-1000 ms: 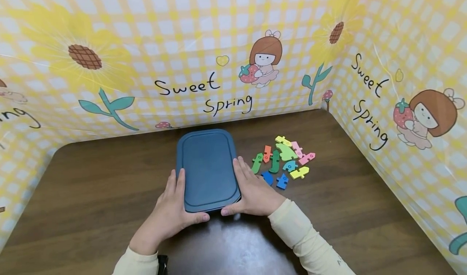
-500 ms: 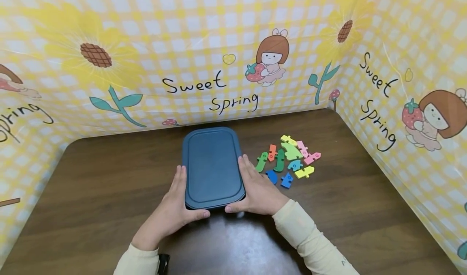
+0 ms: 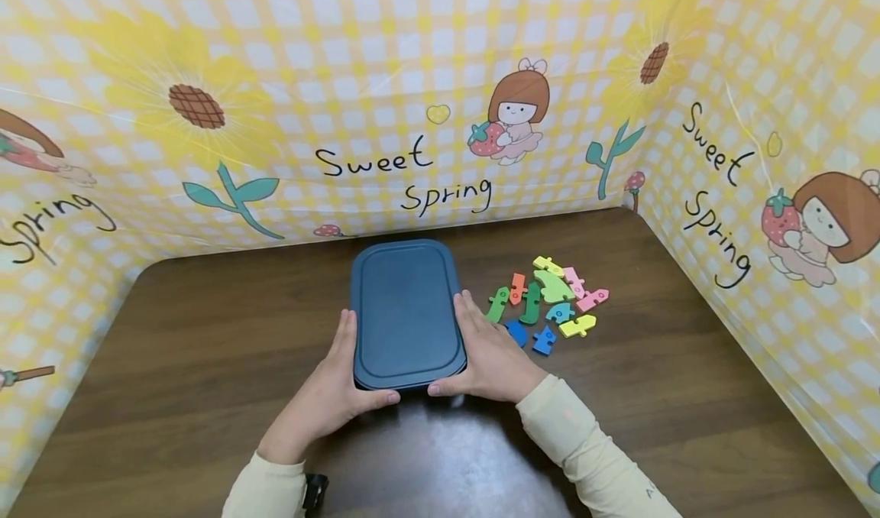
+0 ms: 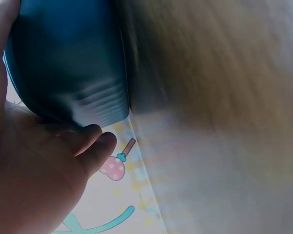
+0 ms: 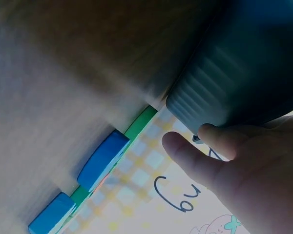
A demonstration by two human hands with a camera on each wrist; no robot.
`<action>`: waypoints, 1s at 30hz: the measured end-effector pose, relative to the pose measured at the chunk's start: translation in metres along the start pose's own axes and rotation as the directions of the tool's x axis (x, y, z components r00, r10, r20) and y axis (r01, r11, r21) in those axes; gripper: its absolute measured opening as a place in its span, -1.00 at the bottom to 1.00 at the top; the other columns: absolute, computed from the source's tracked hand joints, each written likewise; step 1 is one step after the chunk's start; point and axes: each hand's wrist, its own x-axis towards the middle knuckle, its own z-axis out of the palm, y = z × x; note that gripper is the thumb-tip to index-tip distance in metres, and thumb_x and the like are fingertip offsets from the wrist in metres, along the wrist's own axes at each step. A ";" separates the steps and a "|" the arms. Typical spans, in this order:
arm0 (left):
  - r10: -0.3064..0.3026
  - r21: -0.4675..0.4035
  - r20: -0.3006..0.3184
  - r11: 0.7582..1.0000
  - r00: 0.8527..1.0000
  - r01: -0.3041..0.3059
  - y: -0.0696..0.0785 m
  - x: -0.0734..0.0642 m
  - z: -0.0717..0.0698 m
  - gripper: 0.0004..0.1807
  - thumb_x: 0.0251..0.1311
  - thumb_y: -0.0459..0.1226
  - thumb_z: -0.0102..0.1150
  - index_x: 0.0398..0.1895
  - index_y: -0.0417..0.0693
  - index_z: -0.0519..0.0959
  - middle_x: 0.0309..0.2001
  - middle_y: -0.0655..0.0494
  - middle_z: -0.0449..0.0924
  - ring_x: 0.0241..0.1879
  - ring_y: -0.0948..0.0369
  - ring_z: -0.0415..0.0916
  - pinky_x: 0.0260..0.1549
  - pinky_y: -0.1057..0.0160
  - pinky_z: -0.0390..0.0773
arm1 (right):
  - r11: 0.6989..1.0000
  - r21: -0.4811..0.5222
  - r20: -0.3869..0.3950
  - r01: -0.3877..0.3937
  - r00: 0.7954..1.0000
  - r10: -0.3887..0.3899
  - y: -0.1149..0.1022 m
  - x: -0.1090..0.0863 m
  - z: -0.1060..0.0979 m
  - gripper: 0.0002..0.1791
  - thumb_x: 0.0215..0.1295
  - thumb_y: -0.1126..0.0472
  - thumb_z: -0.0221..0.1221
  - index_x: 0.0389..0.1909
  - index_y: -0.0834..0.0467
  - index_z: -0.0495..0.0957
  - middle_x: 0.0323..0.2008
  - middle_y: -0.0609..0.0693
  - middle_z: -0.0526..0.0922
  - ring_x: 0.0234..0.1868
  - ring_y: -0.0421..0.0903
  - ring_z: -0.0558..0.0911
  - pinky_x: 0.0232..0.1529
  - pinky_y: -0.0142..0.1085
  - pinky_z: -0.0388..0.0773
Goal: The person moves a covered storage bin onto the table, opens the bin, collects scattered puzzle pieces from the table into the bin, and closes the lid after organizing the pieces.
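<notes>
A dark blue lidded box (image 3: 408,312) with rounded corners lies lengthwise on the wooden table (image 3: 206,335). My left hand (image 3: 323,396) lies along its left side, fingers straight and thumb reaching across the near end. On the opposite side, my right hand (image 3: 495,361) mirrors it, fingers extended against the wall and thumb at the near edge. Both wrist views show the ribbed end of the box, with the left hand (image 4: 39,165) and right hand (image 5: 249,170) beside it. The lid covers whatever is inside.
Several colourful puzzle pieces lie scattered right of the box, including a light green piece (image 3: 552,287), a yellow piece (image 3: 577,325) and a blue piece (image 3: 544,341). A yellow checked cloth (image 3: 385,59) rises behind the table and along its sides.
The head view has turned slightly, so the scene sits a little further right in it. Both hands stay at the sides of the box, which keeps nearly the same place on the table.
</notes>
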 end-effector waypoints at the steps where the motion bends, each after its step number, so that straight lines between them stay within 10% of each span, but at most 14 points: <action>1: -0.001 -0.004 0.000 1.000 1.000 0.001 0.000 0.000 0.001 0.52 -0.02 0.20 0.51 0.60 -0.12 -0.49 0.60 -0.19 -0.55 0.50 -0.27 -0.12 0.30 -0.25 0.20 | 1.000 0.000 -0.001 -0.003 1.000 0.003 0.000 0.000 0.000 0.49 -0.03 -0.48 0.38 0.62 0.18 -0.32 0.61 0.13 -0.29 0.57 0.07 -0.01 0.38 0.19 0.15; 30: -0.002 -0.005 -0.009 1.000 1.000 0.002 0.003 -0.002 -0.004 0.52 -0.02 0.23 0.49 0.60 -0.10 -0.50 0.59 -0.15 -0.57 0.53 -0.23 -0.22 0.33 -0.24 0.15 | 0.999 -0.025 -0.027 0.033 0.999 -0.034 0.000 0.002 -0.004 0.53 -0.09 -0.62 0.27 0.62 0.16 -0.32 0.61 0.14 -0.28 0.56 0.03 -0.01 0.34 0.18 0.23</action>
